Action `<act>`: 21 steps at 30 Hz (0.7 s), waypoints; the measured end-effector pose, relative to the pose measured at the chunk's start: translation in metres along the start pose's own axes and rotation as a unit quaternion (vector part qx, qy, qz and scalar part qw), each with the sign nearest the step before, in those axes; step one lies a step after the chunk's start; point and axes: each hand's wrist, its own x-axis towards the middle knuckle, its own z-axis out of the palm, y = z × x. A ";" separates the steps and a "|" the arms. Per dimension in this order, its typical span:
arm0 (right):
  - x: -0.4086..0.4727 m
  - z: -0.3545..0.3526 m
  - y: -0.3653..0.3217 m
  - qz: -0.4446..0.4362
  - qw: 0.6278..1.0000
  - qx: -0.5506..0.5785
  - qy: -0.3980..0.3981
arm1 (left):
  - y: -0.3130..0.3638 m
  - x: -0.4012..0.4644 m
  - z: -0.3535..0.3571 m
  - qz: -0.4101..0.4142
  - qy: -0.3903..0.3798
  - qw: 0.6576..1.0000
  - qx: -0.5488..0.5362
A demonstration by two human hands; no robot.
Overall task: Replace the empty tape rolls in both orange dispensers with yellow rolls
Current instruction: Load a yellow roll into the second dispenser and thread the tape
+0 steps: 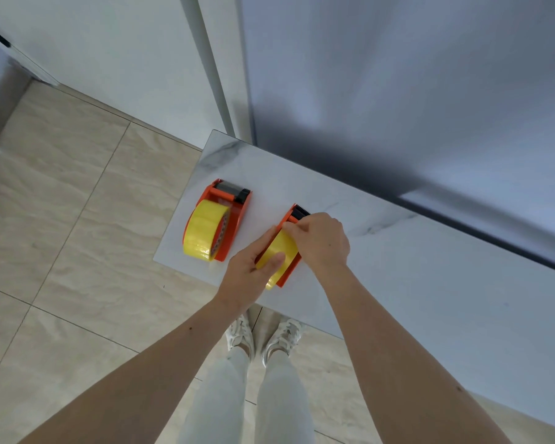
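Note:
Two orange tape dispensers stand on a white marble-look table (398, 283). The left dispenser (234, 219) carries a yellow roll (204, 230) and nobody touches it. A second yellow roll (281, 248) sits in the right dispenser (289, 277). My left hand (249, 274) grips that roll from the left, thumb across its face. At the dispenser's black cutter end, the fingers of my right hand (321, 241) are pinched together, apparently on the tape's end, which is too small to see.
The table's left end lies near the left dispenser, with beige floor tiles (61, 219) beyond. A large grey metallic panel (398, 91) rises behind the table. My legs and white shoes (263, 338) stand at the table's front edge.

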 end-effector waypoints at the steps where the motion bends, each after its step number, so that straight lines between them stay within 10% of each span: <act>1: 0.001 0.001 -0.002 0.005 1.000 -0.007 0.016 | 0.000 0.000 -0.001 0.000 0.001 1.000 0.004; 21: -0.014 0.021 0.024 0.143 0.986 0.062 0.063 | 0.009 0.020 -0.002 0.038 0.077 0.986 0.140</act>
